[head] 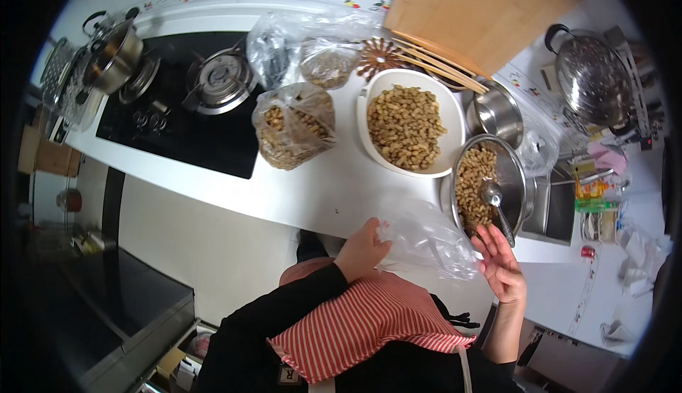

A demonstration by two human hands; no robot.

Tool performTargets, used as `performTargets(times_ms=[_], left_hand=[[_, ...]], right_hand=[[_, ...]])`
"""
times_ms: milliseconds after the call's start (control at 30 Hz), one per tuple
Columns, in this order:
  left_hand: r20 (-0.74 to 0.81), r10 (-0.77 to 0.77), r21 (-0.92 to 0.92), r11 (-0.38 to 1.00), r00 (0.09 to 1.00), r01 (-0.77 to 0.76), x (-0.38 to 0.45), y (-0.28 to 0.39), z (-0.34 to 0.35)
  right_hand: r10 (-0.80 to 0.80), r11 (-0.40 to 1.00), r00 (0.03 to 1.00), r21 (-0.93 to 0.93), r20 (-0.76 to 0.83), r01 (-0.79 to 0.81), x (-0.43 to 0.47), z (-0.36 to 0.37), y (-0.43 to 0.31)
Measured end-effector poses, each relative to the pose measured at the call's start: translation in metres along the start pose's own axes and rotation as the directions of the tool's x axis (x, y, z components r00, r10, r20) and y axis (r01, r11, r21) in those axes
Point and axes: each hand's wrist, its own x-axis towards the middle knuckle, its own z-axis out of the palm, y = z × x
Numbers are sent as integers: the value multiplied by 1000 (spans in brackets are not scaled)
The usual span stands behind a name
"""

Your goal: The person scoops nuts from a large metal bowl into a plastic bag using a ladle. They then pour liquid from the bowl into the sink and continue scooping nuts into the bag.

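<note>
My left hand (366, 250) grips one end of a clear plastic bag (421, 236) that looks empty and lies over the counter's front edge. Beside the bag's other end, my right hand (498, 265) is raised with its fingers apart. Just beyond it stands a steel pot (514, 172) holding peanuts in their shells (474, 180) and a metal spoon (494, 196). A white plastic basin (453, 108) of unshelled peanuts (405, 127) is left of the pot. Further left sits a filled clear bag of peanuts (295, 127).
A gas hob (213, 142) with a pot (120, 57) is at the left. Behind the basin are another bag (330, 63), wooden chopsticks (442, 63) and a leaning wooden board (479, 9). A small steel pot (498, 113) and a sink (554, 206) are at the right.
</note>
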Motion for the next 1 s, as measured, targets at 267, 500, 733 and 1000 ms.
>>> performTargets(times_ms=[267,500,733,1000], left_hand=[[220,-37,-39,998,975,47,9,34,-2],[59,382,673,667,922,-319,15,31,-59],[-45,78,441,896,996,-50,19,4,-80],[344,-255,-803,419,904,424,7,-2,-62]], right_hand=[[-24,585,995,-808,-102,-68,41,21,55],[9,509,924,-793,-383,-334,45,-9,79],[328,834,943,487,-60,-259,53,-15,83],[2,438,901,809,435,-391,74,-50,139]])
